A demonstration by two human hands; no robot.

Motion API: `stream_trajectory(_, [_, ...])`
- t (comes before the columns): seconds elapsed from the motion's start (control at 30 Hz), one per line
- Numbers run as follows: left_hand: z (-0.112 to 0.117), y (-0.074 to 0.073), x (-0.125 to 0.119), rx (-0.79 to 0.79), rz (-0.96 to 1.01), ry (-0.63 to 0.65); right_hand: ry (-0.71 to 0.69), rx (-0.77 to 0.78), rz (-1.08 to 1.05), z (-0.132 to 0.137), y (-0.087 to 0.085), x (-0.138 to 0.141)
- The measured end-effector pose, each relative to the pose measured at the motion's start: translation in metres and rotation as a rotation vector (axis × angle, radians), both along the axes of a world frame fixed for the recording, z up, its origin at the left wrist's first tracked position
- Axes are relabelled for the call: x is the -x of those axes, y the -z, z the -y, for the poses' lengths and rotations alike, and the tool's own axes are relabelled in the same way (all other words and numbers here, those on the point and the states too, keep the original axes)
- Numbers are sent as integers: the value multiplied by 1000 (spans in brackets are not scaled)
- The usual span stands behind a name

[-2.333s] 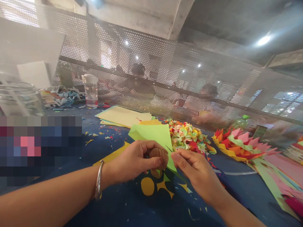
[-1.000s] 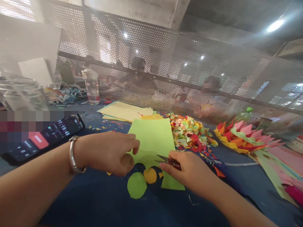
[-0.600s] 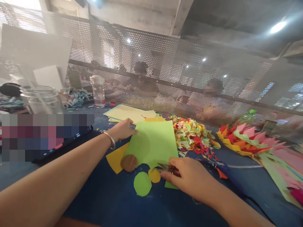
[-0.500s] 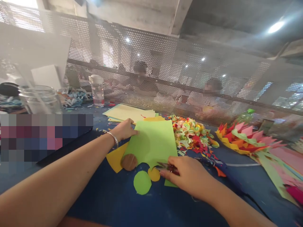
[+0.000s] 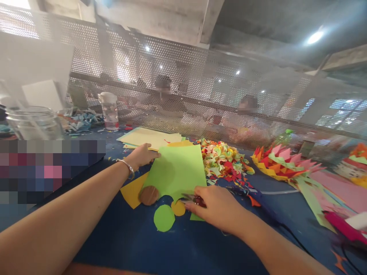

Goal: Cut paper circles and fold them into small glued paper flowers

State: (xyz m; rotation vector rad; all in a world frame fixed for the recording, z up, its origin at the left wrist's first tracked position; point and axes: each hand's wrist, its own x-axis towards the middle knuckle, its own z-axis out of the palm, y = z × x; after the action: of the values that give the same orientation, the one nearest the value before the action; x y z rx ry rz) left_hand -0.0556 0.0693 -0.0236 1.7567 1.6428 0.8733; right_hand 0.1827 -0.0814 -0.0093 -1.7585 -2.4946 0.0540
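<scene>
One perforated screen (image 5: 123, 68) lines the far edge of our blue-topped table (image 5: 134, 248), two people (image 5: 164, 101) showing through it. Toward the far left corner stands a glass jar (image 5: 36, 124); toward the far right, a layered paper flower (image 5: 282, 164) and a pile of paper scraps (image 5: 225, 160) crowd the room for moving, while blue tabletop stretches between our forearms toward the near edge.

Our left arm (image 5: 77, 208) reaches diagonally across the table's left half, and the left hand (image 5: 142, 155), palm down, meets the far left corner of a lime-green sheet (image 5: 176, 170); its fingers look close together, though we cannot tell whether they pinch the paper. In from the near right corner comes the right hand (image 5: 216, 200), low over the table, thumb and fingers clamped on small scissors (image 5: 198, 201).

The sheet lies mid-table, its scalloped side facing the near edge; foreshortened, its long axis escapes us. A green circle (image 5: 164, 218) lies just beside it, and a brown disc (image 5: 149, 195) sits at its near left corner. The scissors run lengthwise along the scalloped side, pointing toward the table's left edge, beside a yellow circle (image 5: 178, 209).
</scene>
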Motion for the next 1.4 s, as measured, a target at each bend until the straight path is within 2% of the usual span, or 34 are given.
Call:
stream_trajectory(0.1, [1,-3,-2,77,25,19,6,4,2,-1,0,0])
stream_trajectory(0.27, [-2,0,-2,99,32,61,9,12,9,-1,0,-1])
stream_trajectory(0.6, [-2,7,-1,29,-73,165,4,-15,-9,0,0,0])
stream_trajectory(0.8, [-2,14,-1,-73,-168,211,28,-67,-66,-2,-1,-3])
stream_trajectory(1.13, [-9,20,1,-148,-207,229,252,-296,-212,-34,-9,-39])
stream_trajectory(1.4, [-7,17,2,-158,-217,231,252,-276,-275,-53,2,-43])
